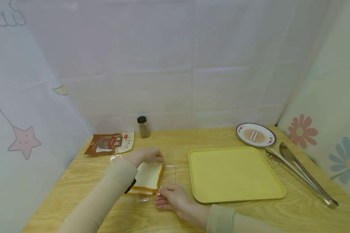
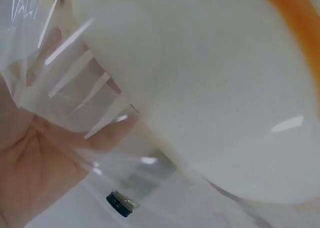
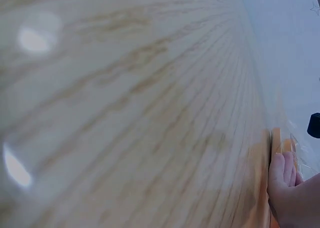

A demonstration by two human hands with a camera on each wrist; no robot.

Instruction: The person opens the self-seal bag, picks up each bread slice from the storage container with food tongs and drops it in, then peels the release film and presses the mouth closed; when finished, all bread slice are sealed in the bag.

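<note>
Head view: at least two slices of bread point(image 1: 148, 176) lie stacked in a clear bag point(image 1: 171, 176) on the left half of the desk point(image 1: 175, 139), between its left edge and the yellow tray point(image 1: 236, 174). My right hand point(image 1: 175, 199) pinches the film at the bag's near right corner. My left hand point(image 1: 145, 155) bends over the far side of the bread; its fingers show through film from the left wrist, and I cannot tell whether they grip it.

If I pull too hard at that corner, the thin film could tear, I judge, and the slices could slide out askew. Squeezing with the left fingers could dent the soft-looking bread. I cannot make out whether the bag's mouth is open.

Beyond, near the desk's far edge, a black-capped jar point(image 1: 144, 129) holds something pale and grainy. At the far left corner, a brown packet point(image 1: 109, 144) shows something dark through its window. Tongs point(image 1: 304, 176) lie along the desk's right edge, and a plate point(image 1: 256, 135) sits by the far right corner.
</note>
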